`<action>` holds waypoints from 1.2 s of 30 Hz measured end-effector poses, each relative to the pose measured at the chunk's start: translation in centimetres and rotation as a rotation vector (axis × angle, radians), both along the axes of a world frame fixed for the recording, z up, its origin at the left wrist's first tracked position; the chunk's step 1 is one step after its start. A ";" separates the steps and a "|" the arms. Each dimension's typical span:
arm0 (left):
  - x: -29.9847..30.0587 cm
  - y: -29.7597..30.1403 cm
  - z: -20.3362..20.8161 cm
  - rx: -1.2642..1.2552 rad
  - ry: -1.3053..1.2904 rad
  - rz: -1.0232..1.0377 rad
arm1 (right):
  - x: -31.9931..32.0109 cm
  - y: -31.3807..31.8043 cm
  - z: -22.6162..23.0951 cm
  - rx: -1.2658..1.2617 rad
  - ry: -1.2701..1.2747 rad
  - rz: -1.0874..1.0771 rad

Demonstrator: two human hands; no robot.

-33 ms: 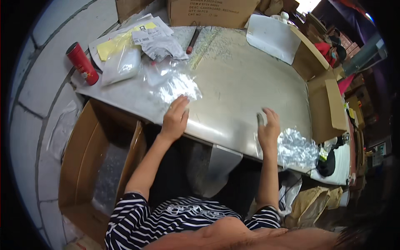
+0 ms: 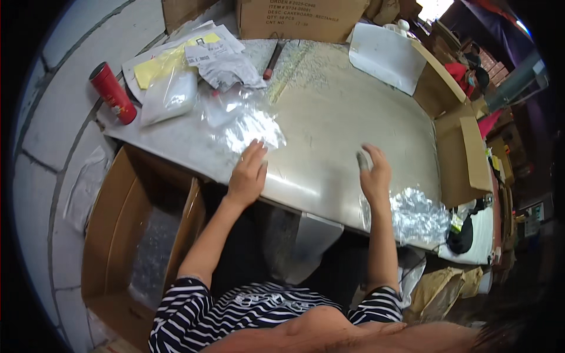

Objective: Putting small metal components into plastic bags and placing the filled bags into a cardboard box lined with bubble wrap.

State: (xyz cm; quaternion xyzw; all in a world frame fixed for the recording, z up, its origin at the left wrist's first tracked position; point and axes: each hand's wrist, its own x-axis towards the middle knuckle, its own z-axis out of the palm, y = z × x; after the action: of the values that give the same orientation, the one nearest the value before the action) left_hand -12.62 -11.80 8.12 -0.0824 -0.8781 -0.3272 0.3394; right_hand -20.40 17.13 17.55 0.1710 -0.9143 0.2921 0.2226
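My left hand is over the table's near edge with its fingers stretched out, holding nothing that I can see. Its fingertips reach the lower edge of a shiny clear plastic bag lying on the table; whether they touch it I cannot tell. My right hand is open above the metal tabletop, thumb and fingers apart. A grey covering shows on its thumb. Beside the right wrist lies a pile of crinkled clear plastic bags.
On the left stand a red tumbler and a white plastic-wrapped packet near papers. A dark-handled tool lies farther back. Cardboard boxes border the table's back and right. An open carton holding clear plastic stands below, at left.
My right hand has shifted slightly left and away from me. The left hand is almost where it was. The view has tilted very slightly.
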 end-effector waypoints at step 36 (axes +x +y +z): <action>6.2 4.2 -4.0 -0.432 -0.064 0.014 | 1.2 -2.0 -9.5 0.351 -0.259 -0.094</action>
State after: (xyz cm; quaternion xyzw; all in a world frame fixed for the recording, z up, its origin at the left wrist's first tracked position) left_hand -6.42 -7.56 4.16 -0.1365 -0.9386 -0.1315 0.2883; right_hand -19.18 15.17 8.02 0.1252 -0.9790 0.1374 0.0838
